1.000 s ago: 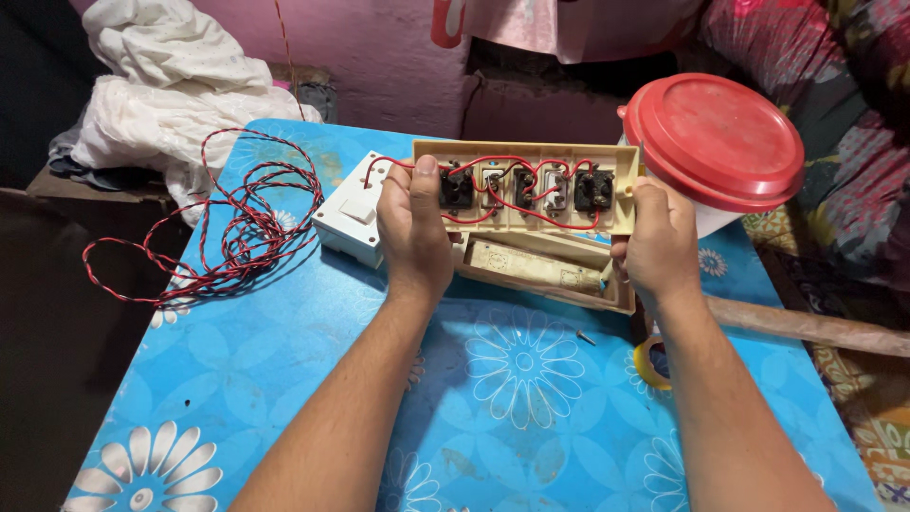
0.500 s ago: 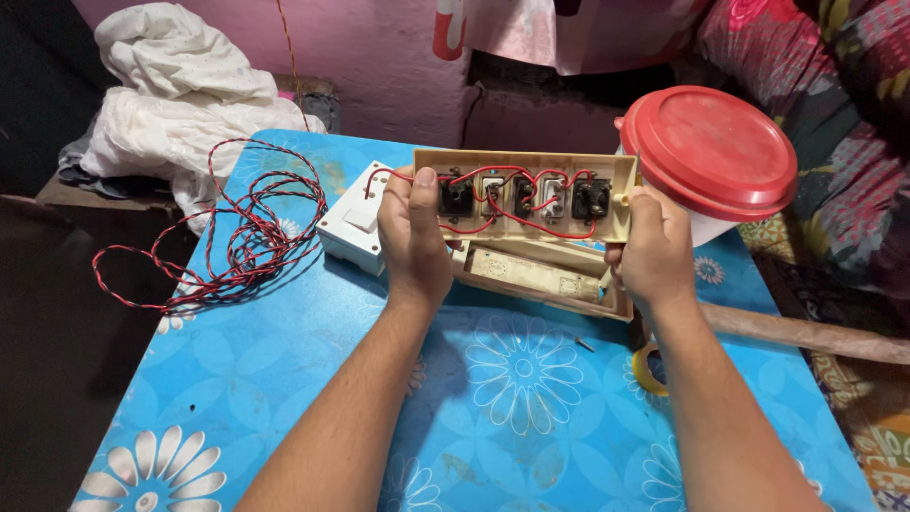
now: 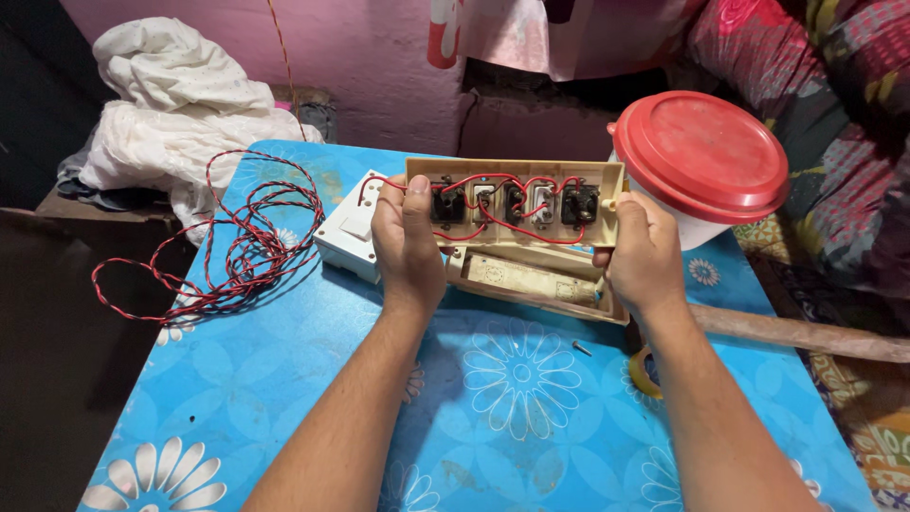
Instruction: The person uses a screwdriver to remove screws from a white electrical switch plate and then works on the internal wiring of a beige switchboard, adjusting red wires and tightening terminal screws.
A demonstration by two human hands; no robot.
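I hold a cream switchboard cover [image 3: 517,174] upright with both hands, its back facing me. Black and white switch and socket bodies sit in a row inside it, joined by short red wires [image 3: 512,228]. My left hand [image 3: 406,245] grips its left end, thumb on the inside. My right hand [image 3: 645,258] grips the right end. Just below the cover lies the matching cream base box [image 3: 531,280] on the blue flowered table [image 3: 313,379].
A white switch box [image 3: 349,232] rests left of my left hand. A coil of red twisted wire [image 3: 242,251] lies at the table's left. A white tub with a red lid [image 3: 701,156] stands at right. A small screw [image 3: 581,348], a tape roll [image 3: 645,372], a wooden stick [image 3: 806,332], white cloth [image 3: 175,104].
The cover has stayed in both hands with the same grip. The view has shifted slightly; the hands and cover sit a little lower in frame.
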